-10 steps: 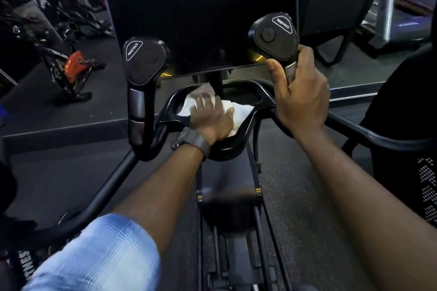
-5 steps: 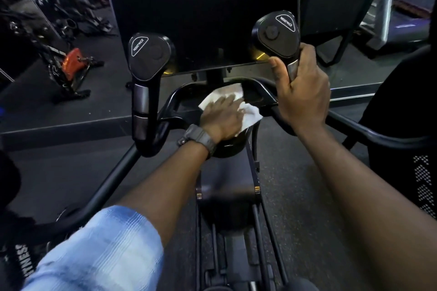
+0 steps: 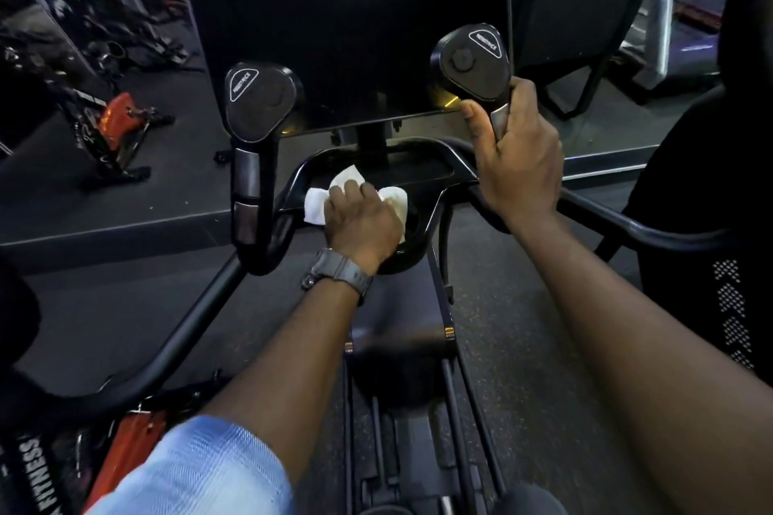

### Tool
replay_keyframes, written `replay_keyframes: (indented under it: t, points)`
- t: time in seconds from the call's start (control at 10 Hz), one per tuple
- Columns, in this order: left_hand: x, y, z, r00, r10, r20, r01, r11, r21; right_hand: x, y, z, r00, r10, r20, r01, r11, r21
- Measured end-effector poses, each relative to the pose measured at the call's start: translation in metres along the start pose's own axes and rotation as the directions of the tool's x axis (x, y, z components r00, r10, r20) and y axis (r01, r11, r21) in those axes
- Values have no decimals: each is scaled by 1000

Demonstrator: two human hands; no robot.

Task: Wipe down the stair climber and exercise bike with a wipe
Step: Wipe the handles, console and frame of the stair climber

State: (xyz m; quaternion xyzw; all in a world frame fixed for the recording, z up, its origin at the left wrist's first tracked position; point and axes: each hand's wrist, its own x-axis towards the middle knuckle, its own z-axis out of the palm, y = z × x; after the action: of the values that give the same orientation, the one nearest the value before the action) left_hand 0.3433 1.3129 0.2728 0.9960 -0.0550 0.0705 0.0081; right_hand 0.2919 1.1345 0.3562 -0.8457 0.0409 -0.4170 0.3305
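The left hand (image 3: 363, 225) presses a crumpled white wipe (image 3: 318, 203) onto the glossy black console tray (image 3: 422, 176); the right hand (image 3: 516, 163) grips the black resistance handle (image 3: 470, 63).

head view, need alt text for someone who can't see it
A person's left hand presses a white wipe onto the black tray between a gym machine's handles, while the right hand holds the right handle. Behind it stands a dark console screen.
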Motion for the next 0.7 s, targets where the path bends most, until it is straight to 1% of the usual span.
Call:
replay_keyframes:
  t: [0.1, 0.2, 0.3, 0.4, 0.5, 0.6, 0.7]
  points:
    - [14, 7, 0, 996, 82, 35, -79, 994, -77, 0, -1, 0, 1000, -8, -1, 8, 1000, 0]
    - [18, 33, -5, 962, 271, 23, -261, 943, -207, 0, -1, -1, 1000, -10, -7, 10, 1000, -2]
    - [28, 59, -9, 903, 425, 66, -371, 846, -384, 0, 0, 0, 1000, -22, -14, 22, 1000, -6]
    - [41, 77, -7, 841, 520, 151, -426, 808, -407, 1, 1, 0, 999, -25, -26, 25, 1000, -5]
    - [52, 86, -3, 783, 591, 193, -492, 779, -389, 2, 4, 2, 999, -28, -34, 27, 1000, -14]
    - [69, 89, -3, 799, 585, 139, -479, 760, -439, 3, 4, 3, 999, -35, -33, 34, 999, -17]
    - [93, 63, -2, 844, 501, 189, -408, 830, -381, 3, 5, 5, 1000, -24, -17, 23, 1000, -21]
